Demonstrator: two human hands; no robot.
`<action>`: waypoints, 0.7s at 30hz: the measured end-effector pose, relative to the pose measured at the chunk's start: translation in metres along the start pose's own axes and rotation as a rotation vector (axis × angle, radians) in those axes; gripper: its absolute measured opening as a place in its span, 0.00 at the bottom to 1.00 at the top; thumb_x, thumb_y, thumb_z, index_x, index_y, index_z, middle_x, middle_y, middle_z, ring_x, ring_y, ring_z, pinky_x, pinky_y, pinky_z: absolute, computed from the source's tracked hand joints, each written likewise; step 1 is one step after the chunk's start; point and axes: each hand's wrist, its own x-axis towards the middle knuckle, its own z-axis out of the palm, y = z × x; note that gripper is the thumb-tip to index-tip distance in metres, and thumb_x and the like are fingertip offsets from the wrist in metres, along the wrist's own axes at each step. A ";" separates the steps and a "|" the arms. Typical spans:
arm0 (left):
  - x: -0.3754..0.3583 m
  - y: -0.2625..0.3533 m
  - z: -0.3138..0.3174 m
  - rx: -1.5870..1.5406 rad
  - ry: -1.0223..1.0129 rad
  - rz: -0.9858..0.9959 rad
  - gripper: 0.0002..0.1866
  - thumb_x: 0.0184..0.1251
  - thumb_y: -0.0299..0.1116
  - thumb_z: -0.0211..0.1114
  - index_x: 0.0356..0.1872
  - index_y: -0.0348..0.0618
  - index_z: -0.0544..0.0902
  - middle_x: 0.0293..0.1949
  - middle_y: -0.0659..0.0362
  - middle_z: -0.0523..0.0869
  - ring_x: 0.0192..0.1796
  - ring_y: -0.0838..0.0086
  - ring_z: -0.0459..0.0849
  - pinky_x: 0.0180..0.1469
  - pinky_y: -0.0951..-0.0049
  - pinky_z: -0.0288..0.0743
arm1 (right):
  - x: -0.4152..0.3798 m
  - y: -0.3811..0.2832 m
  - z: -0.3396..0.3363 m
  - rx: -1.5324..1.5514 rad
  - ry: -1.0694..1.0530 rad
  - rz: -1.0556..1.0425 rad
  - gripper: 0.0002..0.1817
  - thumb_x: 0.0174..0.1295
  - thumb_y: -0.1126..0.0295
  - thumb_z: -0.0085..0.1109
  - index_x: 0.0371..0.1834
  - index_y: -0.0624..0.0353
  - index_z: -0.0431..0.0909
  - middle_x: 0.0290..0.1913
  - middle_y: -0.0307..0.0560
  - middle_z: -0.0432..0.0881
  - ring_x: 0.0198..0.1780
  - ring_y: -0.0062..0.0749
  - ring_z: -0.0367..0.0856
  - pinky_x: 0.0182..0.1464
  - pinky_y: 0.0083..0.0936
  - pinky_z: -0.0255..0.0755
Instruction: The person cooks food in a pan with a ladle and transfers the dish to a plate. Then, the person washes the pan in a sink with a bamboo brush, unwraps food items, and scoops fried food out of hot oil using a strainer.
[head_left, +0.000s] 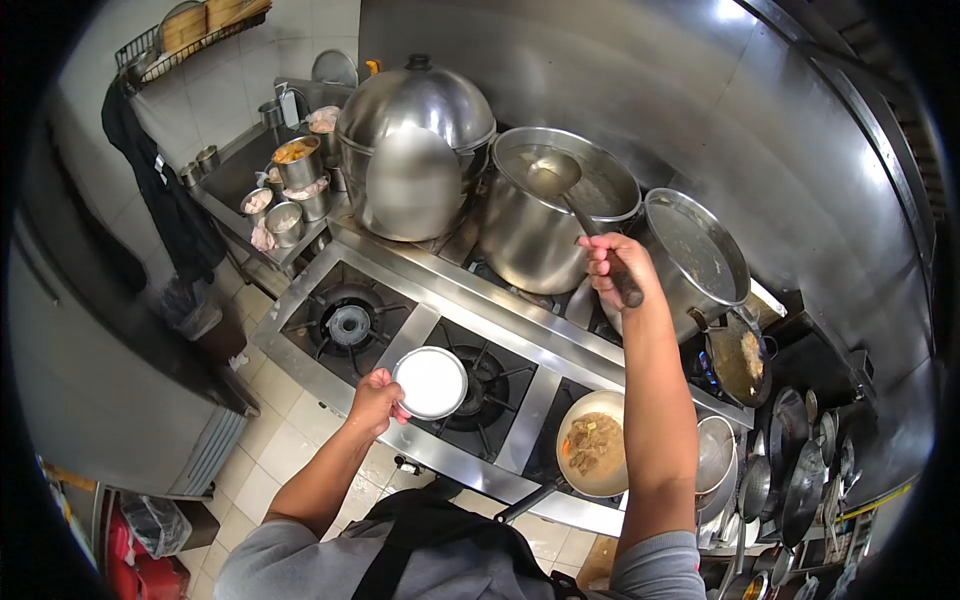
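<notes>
In my left hand [377, 401] is a small round metal bowl [430, 382] with smooth white contents, gripped at its rim over the middle burner [478, 385]. My right hand [617, 266] is closed around the dark handle of a ladle [553, 176]. The ladle's bowl hangs over the open mouth of a tall stockpot [540, 238], which has cloudy liquid inside. Below my right forearm, a light-coloured pan [612, 487] with brown food and an orange piece sits on the front right burner, its handle pointing toward me.
A domed lidded steamer pot [417, 100] stands left of the stockpot; a second liquid-filled pot [697, 245] is at its right. Behind it, a blackened pan [737, 362] sits near a blue flame. Metal food containers [297, 163] crowd the left counter. Several pans and ladles [800, 480] fill the right.
</notes>
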 end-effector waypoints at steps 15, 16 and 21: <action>-0.017 -0.011 0.008 0.026 -0.079 -0.008 0.10 0.51 0.19 0.56 0.23 0.45 0.64 0.17 0.57 0.73 0.11 0.67 0.76 0.08 0.70 0.68 | -0.074 -0.030 -0.001 0.574 -0.233 -0.015 0.13 0.59 0.73 0.48 0.39 0.78 0.69 0.18 0.37 0.72 0.16 0.19 0.69 0.11 0.15 0.57; -0.016 -0.014 0.010 0.031 -0.086 -0.006 0.10 0.51 0.19 0.56 0.23 0.45 0.64 0.17 0.56 0.73 0.11 0.67 0.76 0.08 0.70 0.68 | -0.087 -0.030 -0.002 0.585 -0.257 -0.032 0.14 0.60 0.73 0.48 0.40 0.79 0.69 0.18 0.37 0.72 0.16 0.20 0.70 0.12 0.16 0.58; -0.018 -0.019 0.025 0.054 -0.134 -0.020 0.10 0.51 0.19 0.56 0.23 0.45 0.64 0.17 0.57 0.72 0.11 0.67 0.76 0.08 0.70 0.68 | -0.163 -0.020 -0.003 0.656 -0.391 -0.095 0.19 0.64 0.72 0.45 0.48 0.83 0.67 0.23 0.41 0.74 0.21 0.25 0.72 0.16 0.21 0.63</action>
